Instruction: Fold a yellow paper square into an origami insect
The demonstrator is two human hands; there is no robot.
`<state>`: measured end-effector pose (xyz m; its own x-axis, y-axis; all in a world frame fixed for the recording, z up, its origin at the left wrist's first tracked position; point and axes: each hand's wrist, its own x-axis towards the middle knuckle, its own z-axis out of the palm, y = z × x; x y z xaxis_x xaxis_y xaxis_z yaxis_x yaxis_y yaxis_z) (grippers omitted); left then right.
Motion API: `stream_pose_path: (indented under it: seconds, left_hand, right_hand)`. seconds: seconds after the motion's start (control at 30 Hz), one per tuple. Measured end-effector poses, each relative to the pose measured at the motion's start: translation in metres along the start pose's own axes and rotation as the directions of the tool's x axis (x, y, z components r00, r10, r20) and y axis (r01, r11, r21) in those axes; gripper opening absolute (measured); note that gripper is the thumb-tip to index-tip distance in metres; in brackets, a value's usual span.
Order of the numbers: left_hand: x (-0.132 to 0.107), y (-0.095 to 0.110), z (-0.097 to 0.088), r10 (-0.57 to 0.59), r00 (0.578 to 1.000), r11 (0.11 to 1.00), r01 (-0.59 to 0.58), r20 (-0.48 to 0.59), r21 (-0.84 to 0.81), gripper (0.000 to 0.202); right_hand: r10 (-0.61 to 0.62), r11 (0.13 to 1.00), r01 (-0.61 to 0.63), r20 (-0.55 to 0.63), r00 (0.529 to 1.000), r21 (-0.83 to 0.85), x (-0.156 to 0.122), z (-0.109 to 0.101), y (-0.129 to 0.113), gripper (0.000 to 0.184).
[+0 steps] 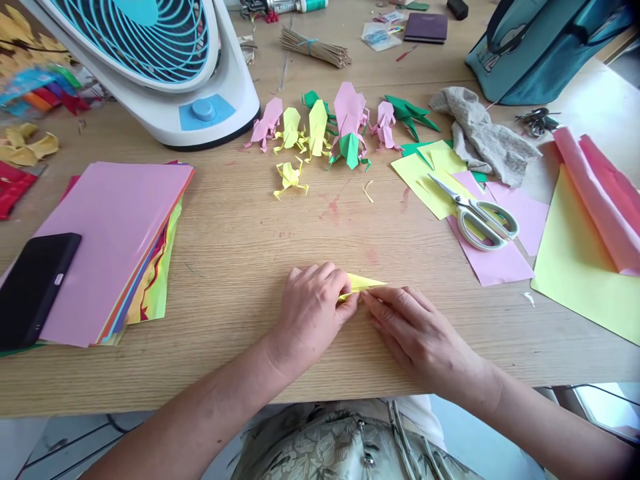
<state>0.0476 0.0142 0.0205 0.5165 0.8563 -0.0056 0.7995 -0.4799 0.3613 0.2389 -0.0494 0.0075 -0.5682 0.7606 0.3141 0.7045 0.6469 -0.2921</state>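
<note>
A small folded piece of yellow paper (364, 283) lies near the table's front edge, its narrow point toward the right. My left hand (316, 308) is closed over its left part, thumb and fingers pinching it, so that part is hidden. From the right, my right hand (415, 327) pinches the paper's lower edge between thumb and fingertips. Beyond the hands stand several folded paper frogs: a yellow frog (290, 177) in front, a green frog (351, 150) and a large pink frog (349, 107) behind.
Scissors (483, 217) rest on yellow and pink paper pieces at the right, beside a grey cloth (465, 127) and a teal bag (540, 53). On the left are a paper stack (115, 227), a black phone (37, 290) and a white fan (220, 87). Bundled sticks (315, 48) lie behind.
</note>
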Motion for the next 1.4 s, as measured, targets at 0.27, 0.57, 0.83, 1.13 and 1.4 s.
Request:
stream_pose_path:
  seconds: [0.27, 0.57, 0.83, 1.13, 1.4]
  left_hand:
    - [-0.014, -0.008, -0.009, 0.036, 0.999, 0.988, -0.039, -0.021, -0.147, 0.013]
    - [-0.013, -0.006, -0.012, -0.004, 1.000, 0.999, 0.004, 0.014, -0.053, 0.016]
    - [-0.012, -0.005, -0.009, -0.023, 1.000, 0.997, 0.021, 0.022, 0.075, 0.013]
    - [-0.009, -0.001, -0.009, -0.052, 0.996, 0.983, 0.040, 0.066, 0.177, 0.015]
    - [-0.008, -0.003, -0.009, -0.050, 0.992, 0.985, 0.031, 0.113, 0.171, 0.014]
  right_hand:
    - [-0.001, 1.000, 0.001, 0.000, 1.000, 0.026, -0.002, 0.004, 0.003, 0.031]
    - [-0.011, 0.999, 0.012, 0.021, 1.000, -0.038, 0.000, 0.002, 0.003, 0.034]
    - [0.008, 0.997, -0.004, 0.055, 0.998, -0.071, 0.003, 0.001, 0.002, 0.036]
    - [0.022, 0.996, -0.016, 0.064, 0.998, -0.090, 0.004, 0.000, 0.002, 0.035]
    - [0.038, 0.998, -0.036, 0.050, 0.998, -0.045, 0.001, 0.004, 0.000, 0.037]
